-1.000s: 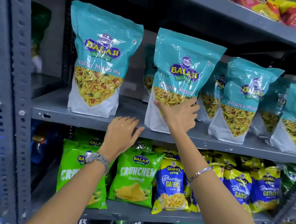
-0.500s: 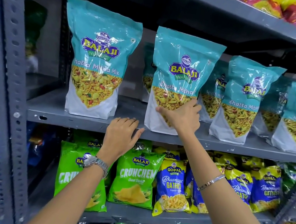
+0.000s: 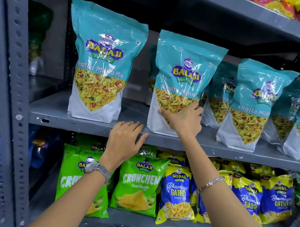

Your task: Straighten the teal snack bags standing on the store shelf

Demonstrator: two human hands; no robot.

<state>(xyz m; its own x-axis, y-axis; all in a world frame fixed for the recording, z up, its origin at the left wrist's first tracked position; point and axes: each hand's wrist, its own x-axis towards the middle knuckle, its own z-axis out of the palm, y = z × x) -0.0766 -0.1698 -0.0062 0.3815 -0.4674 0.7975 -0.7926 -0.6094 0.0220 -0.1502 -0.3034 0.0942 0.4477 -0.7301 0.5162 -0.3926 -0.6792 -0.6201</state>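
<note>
Several teal Balaji snack bags stand on the grey metal shelf. The leftmost teal bag stands upright by itself. My right hand grips the lower right part of the second teal bag, thumb across its front and fingers around its edge. That bag stands at the shelf's front lip, leaning slightly right. My left hand lies flat on the shelf's front edge between the two bags, fingers spread, holding nothing. A third teal bag leans to the right, with more teal bags behind and beside it.
The shelf below holds green Crunchem bags and blue-yellow Gopal bags. A perforated grey upright post stands at the left. Red and yellow bags lie on the shelf above. A gap separates the two front teal bags.
My right hand has slid a little lower and rightward along the second teal bag, which stands slightly more upright. My left hand stays on the shelf edge.
</note>
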